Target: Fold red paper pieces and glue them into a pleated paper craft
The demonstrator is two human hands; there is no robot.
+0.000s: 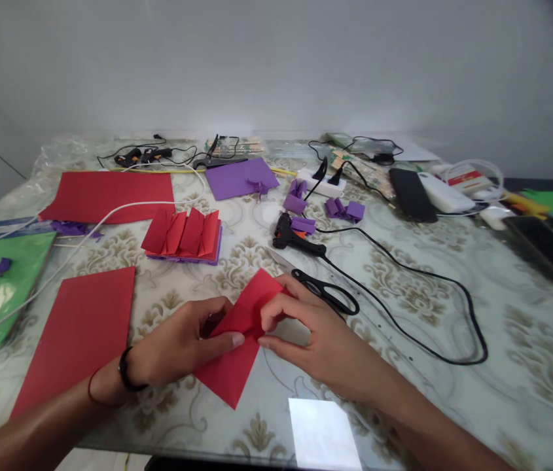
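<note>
A piece of red paper (231, 373) is held tilted above the patterned tablecloth. My left hand (192, 337) is closed on its left side, thumb lying on top and fingers behind. My right hand (305, 327) pinches the paper's right edge between thumb and index finger. Just beyond my right hand lie black-handled scissors (328, 291), partly covered by it. A black glue gun (298, 239) rests farther back, its cord curving to the right. Left of it sits a stack of folded red paper pieces (182, 235) with purple ones underneath.
Red sheets (84, 320) and a green packet (1, 288) lie at the left. Behind are a purple sheet (237, 180), folded purple pieces (345, 209) and a white power strip (322, 183). Phones (411, 195) and cables lie at the right. A white cable crosses the left side.
</note>
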